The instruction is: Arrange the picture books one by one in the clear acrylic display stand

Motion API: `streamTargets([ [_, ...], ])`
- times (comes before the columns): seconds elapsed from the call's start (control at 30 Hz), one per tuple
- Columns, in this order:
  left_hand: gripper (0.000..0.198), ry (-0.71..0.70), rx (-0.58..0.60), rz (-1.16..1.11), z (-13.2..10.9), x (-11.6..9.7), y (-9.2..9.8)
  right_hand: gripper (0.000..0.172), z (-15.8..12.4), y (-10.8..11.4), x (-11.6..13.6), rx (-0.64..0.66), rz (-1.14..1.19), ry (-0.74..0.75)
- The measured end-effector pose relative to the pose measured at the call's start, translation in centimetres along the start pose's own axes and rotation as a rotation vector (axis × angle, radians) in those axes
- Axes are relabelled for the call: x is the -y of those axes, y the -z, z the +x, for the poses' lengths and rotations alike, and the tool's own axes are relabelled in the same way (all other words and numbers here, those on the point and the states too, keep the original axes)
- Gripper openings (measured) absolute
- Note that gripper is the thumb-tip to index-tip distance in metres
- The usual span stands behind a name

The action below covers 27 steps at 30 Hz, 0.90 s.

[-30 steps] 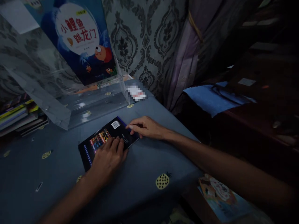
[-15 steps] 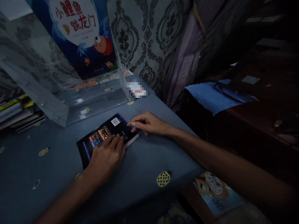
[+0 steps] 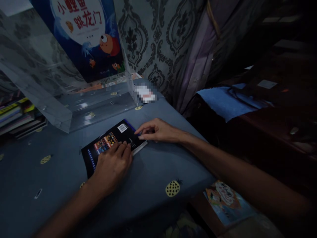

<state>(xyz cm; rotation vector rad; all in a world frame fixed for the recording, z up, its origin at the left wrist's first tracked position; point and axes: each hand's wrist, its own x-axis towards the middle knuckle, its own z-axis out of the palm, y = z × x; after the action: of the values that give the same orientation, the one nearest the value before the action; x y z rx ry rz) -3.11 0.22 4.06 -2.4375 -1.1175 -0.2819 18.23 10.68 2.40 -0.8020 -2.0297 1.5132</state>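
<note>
your black book (image 3: 111, 145) lies flat on the blue pineapple-print tablecloth (image 3: 151, 180) in a dim room. your left hand (image 3: 112, 167) rests on its near half, fingers pressed together on the cover. your right hand (image 3: 156, 130) bunches its fingertips at the book's right corner; whether they pinch it cannot be told. just behind the book stands a clear acrylic stand (image 3: 74, 110), and beyond the book to the right hangs a patterned curtain (image 3: 151, 39).

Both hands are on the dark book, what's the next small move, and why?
Probably lift the right edge of the book with the right hand: its fingertips sit at that edge, which looks slightly raised off the table, while the left hand lies flat on the cover, steadying it.
</note>
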Motion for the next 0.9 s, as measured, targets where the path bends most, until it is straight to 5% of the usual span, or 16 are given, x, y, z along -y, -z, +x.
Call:
streamTargets([
  [0.27, 0.029, 0.052, 0.044, -0.024, -0.3, -0.6, -0.2, 0.045, -0.4, 0.5, -0.4, 0.108, -0.297, 0.15],
  [0.5, 0.025, 0.095, 0.033, -0.056, -0.2, 0.0, 0.1, 0.034, -0.4, 0.4, 0.0, 0.085, -0.541, 0.224],
  [0.77, 0.027, 0.141, 0.06, -0.302, -0.7, 2.4, 0.1, 0.034, 3.0, 0.4, -0.6, -0.007, -0.754, 0.249],
  [0.9, 0.03, 0.08, 0.167, -0.456, -1.9, 3.9, 0.6, 0.037, 4.7, -0.3, -0.9, -0.039, -0.762, 0.234],
])
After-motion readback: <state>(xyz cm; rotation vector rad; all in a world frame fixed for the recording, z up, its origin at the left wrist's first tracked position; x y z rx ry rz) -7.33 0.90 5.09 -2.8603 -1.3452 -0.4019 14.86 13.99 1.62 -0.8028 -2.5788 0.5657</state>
